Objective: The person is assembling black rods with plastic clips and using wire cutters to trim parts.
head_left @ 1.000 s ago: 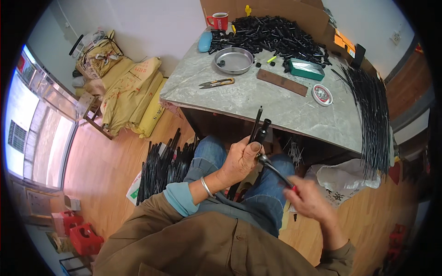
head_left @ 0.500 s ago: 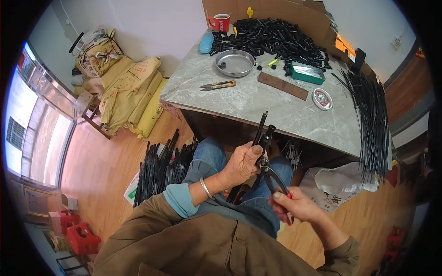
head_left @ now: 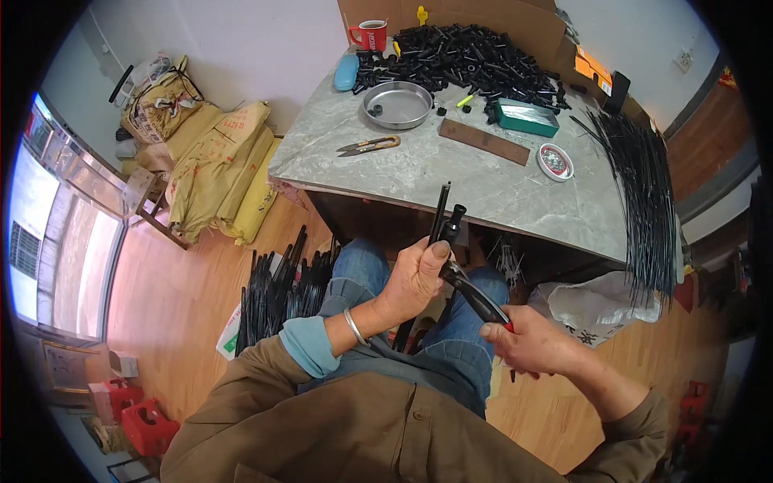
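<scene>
Head view: left hand (head_left: 415, 280), fingers curled tight around a slim black rod (head_left: 440, 216) and a thicker black tube (head_left: 453, 224), both standing tilted above the thumb, before the near edge of the table. Right hand (head_left: 533, 342), fingers wrapped around the handles of dark pliers (head_left: 477, 299) with red on the grip; their head meets the left hand just under the thumb, and what the jaws bite on cannot be told. Table (head_left: 346, 173), grey, stone-patterned: at the far side, a heap of black parts (head_left: 479, 60); to its left, a red mug (head_left: 372, 36) and a blue case (head_left: 346, 72). Nearer, a round metal dish (head_left: 407, 105) with small dark pieces inside, and thread snips (head_left: 369, 146). Right of these, a flat brown bar (head_left: 485, 142), a green box (head_left: 527, 118) and a small white dish (head_left: 555, 163). Right edge: a sheaf of thin black strips (head_left: 644, 213), overhanging. Floor, left of the knees: a bunch of black rods (head_left: 282, 286). Farther left: yellow sacks (head_left: 217, 169). Floor, right: a white sack (head_left: 600, 302).
</scene>
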Motion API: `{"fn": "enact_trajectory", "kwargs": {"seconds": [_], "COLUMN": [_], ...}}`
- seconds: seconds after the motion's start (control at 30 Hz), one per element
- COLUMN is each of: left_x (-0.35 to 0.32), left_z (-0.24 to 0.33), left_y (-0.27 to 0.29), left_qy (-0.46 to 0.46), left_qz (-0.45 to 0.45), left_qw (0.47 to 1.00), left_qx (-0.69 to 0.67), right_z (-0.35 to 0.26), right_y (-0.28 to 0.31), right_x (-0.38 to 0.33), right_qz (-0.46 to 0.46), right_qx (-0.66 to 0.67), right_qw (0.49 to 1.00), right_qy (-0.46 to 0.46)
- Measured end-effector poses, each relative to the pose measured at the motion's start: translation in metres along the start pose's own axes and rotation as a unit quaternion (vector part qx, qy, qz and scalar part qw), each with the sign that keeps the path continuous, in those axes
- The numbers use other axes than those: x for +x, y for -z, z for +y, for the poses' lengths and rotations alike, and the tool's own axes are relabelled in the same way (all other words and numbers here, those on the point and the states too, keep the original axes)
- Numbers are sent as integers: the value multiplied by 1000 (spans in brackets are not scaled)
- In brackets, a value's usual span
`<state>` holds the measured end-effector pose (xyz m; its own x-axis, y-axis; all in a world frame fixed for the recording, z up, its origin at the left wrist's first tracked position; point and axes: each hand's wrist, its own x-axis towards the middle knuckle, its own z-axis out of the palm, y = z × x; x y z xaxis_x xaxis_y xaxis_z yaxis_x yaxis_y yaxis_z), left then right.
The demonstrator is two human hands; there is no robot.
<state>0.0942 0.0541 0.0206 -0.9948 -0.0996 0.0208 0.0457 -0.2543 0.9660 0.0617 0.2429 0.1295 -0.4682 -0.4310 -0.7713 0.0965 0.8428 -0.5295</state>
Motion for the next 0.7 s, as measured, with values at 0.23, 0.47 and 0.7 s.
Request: {"fn": "enact_trajectory", "kwargs": {"seconds": [0.23, 0.47, 0.7], "left_x": [5, 7, 11], "left_z": [-2, 2, 6], "left_y": [3, 12, 9], "left_qy": [16, 14, 85], "left_qz": [-21, -31, -35], "left_qw": [1000, 996, 994], "left_qx": [-17, -81, -56], "right_z": [16, 42, 27], "right_y": [-9, -7, 22], "right_x": [13, 29, 32], "right_qz": [191, 412, 479], "right_qx": [-262, -171, -298], "right_qw": [941, 867, 743], "right_qy": [97, 221, 359]}}
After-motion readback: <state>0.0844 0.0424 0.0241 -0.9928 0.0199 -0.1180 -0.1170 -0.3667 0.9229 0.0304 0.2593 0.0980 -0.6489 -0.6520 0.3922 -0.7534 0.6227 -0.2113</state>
